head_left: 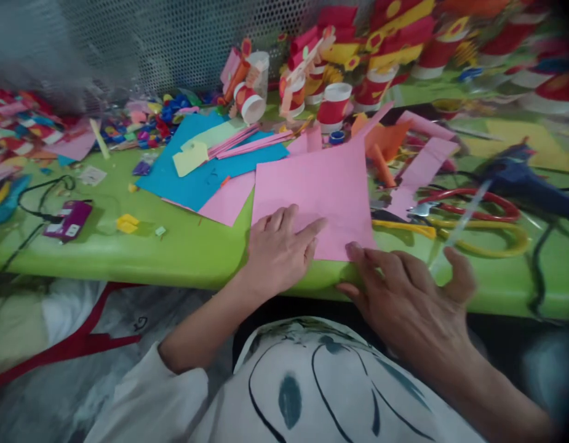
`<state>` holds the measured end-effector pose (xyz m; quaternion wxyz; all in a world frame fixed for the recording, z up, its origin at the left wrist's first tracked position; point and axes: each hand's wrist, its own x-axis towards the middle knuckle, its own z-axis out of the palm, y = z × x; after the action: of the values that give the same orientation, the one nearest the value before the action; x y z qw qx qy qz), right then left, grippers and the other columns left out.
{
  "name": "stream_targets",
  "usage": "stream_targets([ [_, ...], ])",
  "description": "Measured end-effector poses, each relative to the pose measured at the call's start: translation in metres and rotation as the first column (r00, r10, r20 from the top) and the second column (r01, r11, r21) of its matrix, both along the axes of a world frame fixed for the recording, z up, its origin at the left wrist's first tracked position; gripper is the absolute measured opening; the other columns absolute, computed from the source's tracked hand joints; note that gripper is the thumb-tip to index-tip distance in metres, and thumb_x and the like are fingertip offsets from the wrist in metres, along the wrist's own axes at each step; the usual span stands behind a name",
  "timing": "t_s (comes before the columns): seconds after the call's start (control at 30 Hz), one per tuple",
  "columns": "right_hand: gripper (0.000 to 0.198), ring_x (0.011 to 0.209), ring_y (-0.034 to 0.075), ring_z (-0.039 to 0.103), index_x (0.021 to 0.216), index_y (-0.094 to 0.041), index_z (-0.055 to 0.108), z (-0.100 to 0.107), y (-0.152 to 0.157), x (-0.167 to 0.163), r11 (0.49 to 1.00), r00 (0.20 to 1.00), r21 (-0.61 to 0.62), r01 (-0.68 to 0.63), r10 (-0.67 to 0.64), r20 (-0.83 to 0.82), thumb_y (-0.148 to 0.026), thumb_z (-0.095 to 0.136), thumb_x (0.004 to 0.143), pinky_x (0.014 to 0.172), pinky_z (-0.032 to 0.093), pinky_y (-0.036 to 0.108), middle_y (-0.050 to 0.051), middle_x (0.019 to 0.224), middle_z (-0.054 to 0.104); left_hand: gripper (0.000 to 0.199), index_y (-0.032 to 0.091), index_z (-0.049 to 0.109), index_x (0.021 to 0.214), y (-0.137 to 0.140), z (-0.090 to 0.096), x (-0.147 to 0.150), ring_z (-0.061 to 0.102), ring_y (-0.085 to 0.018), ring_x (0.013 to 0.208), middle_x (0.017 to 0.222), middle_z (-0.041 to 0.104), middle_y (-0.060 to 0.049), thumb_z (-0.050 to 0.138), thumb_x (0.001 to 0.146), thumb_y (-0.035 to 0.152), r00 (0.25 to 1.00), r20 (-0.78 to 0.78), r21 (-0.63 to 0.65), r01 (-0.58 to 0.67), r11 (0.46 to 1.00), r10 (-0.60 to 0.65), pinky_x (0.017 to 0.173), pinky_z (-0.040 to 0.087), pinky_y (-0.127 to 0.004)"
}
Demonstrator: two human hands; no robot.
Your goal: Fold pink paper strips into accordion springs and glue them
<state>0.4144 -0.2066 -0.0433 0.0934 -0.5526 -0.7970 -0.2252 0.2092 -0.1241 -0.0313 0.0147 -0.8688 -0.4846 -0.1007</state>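
Note:
A pink sheet of paper point(312, 191) lies at the front edge of the green table. My left hand point(284, 246) rests flat on its lower left part, fingers stretched out. At the sheet's lower right corner is my right hand point(404, 289); its index fingertip touches the corner, the thumb sits below the edge, and the other fingers are spread. Whether the right fingers pinch the paper is hard to make out. Beyond the sheet, to the left, lie blue paper point(173, 166), pink paper strips point(233, 141) and a pale green tag-shaped piece point(190, 160).
Scissors with red and yellow handles point(501, 243) and a blue glue gun point(528, 178) lie on the right. Red and white paper cups point(334, 106) stand at the back. A purple box point(69, 220) with a black cord is on the left, near a yellow piece point(127, 223).

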Motion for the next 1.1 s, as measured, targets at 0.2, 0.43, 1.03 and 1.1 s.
stream_targets([
  [0.2,0.06,0.098,0.033,0.064,0.14,-0.01,0.059,-0.005,0.002,0.002,1.0,1.0,0.018,-0.018,0.018,-0.01,-0.051,0.058,0.097,0.117,0.024,0.064,0.013,0.108,0.073,0.049,0.044,0.041,0.153,-0.006,0.007,-0.053,0.033,-0.037,0.149,0.162,0.036,-0.012,0.037,0.105,0.039,0.971,-0.119,0.029,-0.207,0.978,0.209,0.115,0.028,-0.064],
  [0.43,0.059,0.095,0.032,0.063,0.139,-0.012,0.06,-0.008,0.003,0.004,0.998,0.999,0.053,-0.034,0.034,-0.009,-0.054,0.054,0.098,0.117,0.024,0.065,0.012,0.106,0.073,0.053,0.043,0.037,0.156,-0.006,0.007,-0.078,0.032,-0.039,0.15,0.166,0.031,-0.013,0.044,0.103,0.043,0.957,-0.146,0.024,-0.249,0.968,0.25,0.117,0.024,-0.066],
  [1.03,0.05,0.111,0.037,0.06,0.138,-0.014,0.057,0.009,0.003,0.015,0.996,0.953,-0.063,0.068,-0.083,-0.291,-0.041,0.059,0.096,0.114,0.028,0.064,0.02,0.122,0.067,0.034,0.016,0.059,0.132,-0.012,0.013,0.027,0.058,-0.026,0.112,0.12,0.064,-0.01,0.049,0.103,0.027,0.952,0.196,-0.193,0.272,0.943,-0.234,0.097,0.048,-0.044],
  [1.1,0.05,0.11,0.036,0.06,0.138,-0.016,0.057,0.008,0.0,0.02,0.992,0.937,-0.041,0.118,-0.125,-0.327,-0.041,0.062,0.095,0.112,0.031,0.061,0.018,0.121,0.068,0.027,0.019,0.065,0.123,-0.007,0.01,0.025,0.058,-0.025,0.108,0.113,0.064,-0.008,0.053,0.101,0.03,0.935,0.291,-0.234,0.276,0.932,-0.204,0.095,0.049,-0.042],
])
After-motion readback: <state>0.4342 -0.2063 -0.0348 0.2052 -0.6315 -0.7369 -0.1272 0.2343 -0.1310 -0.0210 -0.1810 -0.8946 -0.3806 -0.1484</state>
